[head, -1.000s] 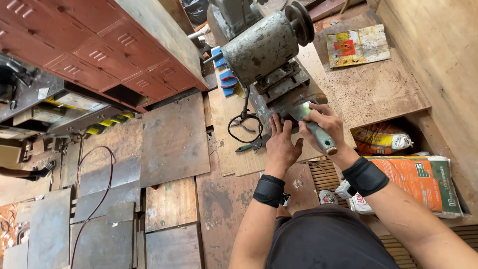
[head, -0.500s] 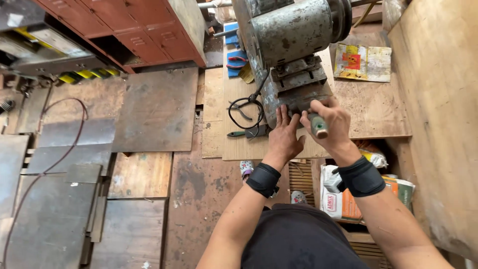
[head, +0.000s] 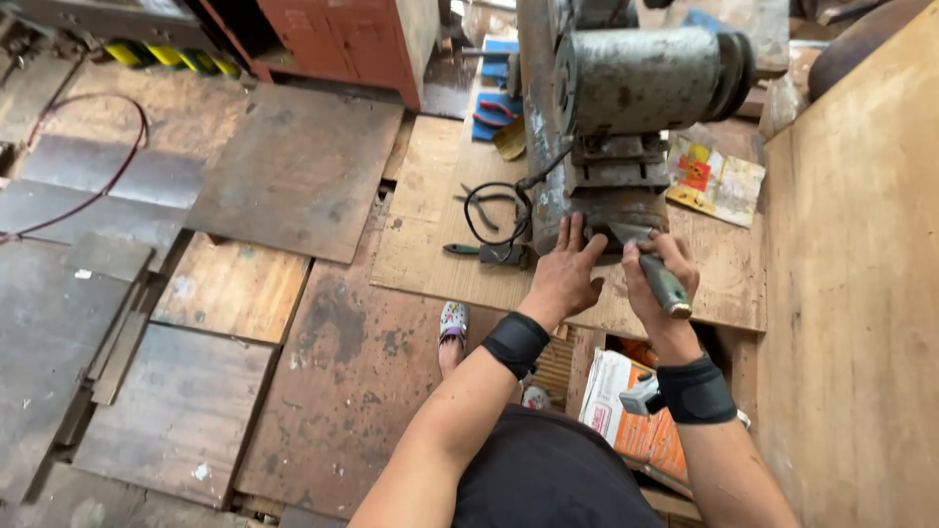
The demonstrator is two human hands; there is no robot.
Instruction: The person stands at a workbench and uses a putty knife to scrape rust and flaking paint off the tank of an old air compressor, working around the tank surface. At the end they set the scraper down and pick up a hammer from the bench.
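The person bends over a grey motor (head: 636,83) that sits on a metal base (head: 611,200) on a wooden board (head: 430,205). The left hand (head: 565,276) lies flat against the lower front of that base, palm down, fingers (head: 575,235) stretched forward and only slightly apart, the thumb out to the side. It grips nothing; it just presses on the metal. A black wristband (head: 515,343) wraps the wrist.

The right hand (head: 657,279) is curled tight around the handle of a tool (head: 665,286), a grey-green handle whose butt end sticks out of the fist toward the person. The fingers are wrapped fully round it, pressed together, thumb along the top. The working end of the tool points at the foot of the base, just beside the left fingertips; I cannot tell what sort of tip it has, since the hand and the metal hide it. This wrist carries a black band (head: 695,390) too.

Just left of the left hand, a pair of pliers (head: 484,252) lies on the board, near a loop of black cable (head: 494,210) that runs up to the motor. A colourful printed sheet (head: 714,178) lies to the right of the machine. Below the hands, printed bags (head: 626,411) sit in a gap under the board, and a patterned shoe (head: 453,321) shows on the rusty steel plates (head: 293,166) covering the floor. A red cabinet (head: 342,39) stands at the back.
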